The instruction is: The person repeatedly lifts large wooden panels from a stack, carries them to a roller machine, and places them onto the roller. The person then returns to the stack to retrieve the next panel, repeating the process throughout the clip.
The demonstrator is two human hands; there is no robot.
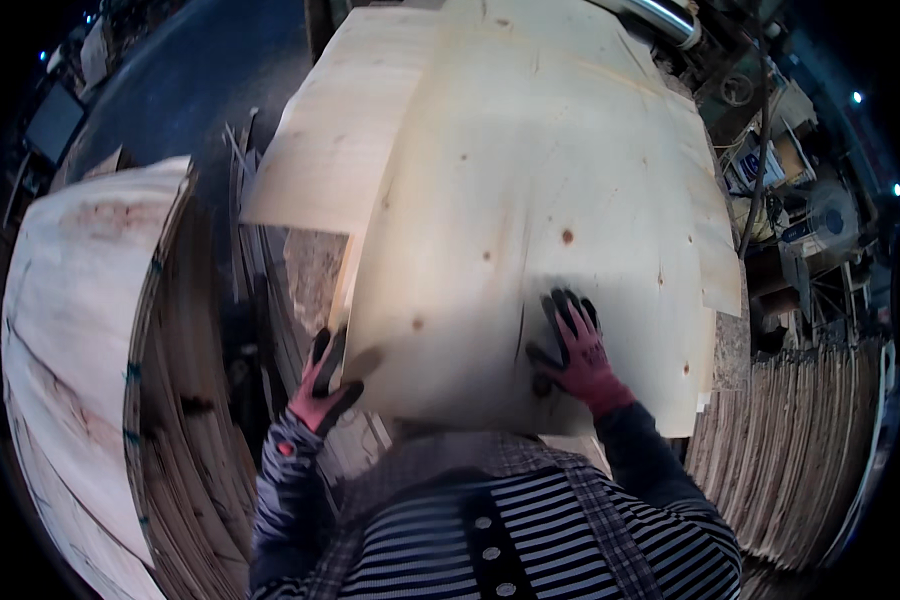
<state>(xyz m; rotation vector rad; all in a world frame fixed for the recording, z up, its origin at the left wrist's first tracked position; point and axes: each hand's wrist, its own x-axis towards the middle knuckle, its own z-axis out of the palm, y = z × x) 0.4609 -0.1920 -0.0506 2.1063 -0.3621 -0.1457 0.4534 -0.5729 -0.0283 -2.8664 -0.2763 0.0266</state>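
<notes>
A large pale sheet of wood veneer with several small knots lies in front of me, on top of other sheets. My right hand, in a red glove with black fingers, rests on its near right part with the fingers spread. My left hand, gloved the same way, is at the sheet's near left edge, thumb and fingers apart. Whether the left fingertips touch the edge I cannot tell. Another veneer sheet sticks out from beneath on the far left side.
On the left stands a tall stack of veneer, its edges bound with dark ties. Upright packed sheets stand at the lower right. A fan and clutter are at the right. A shiny metal roller lies beyond the sheet's far right corner.
</notes>
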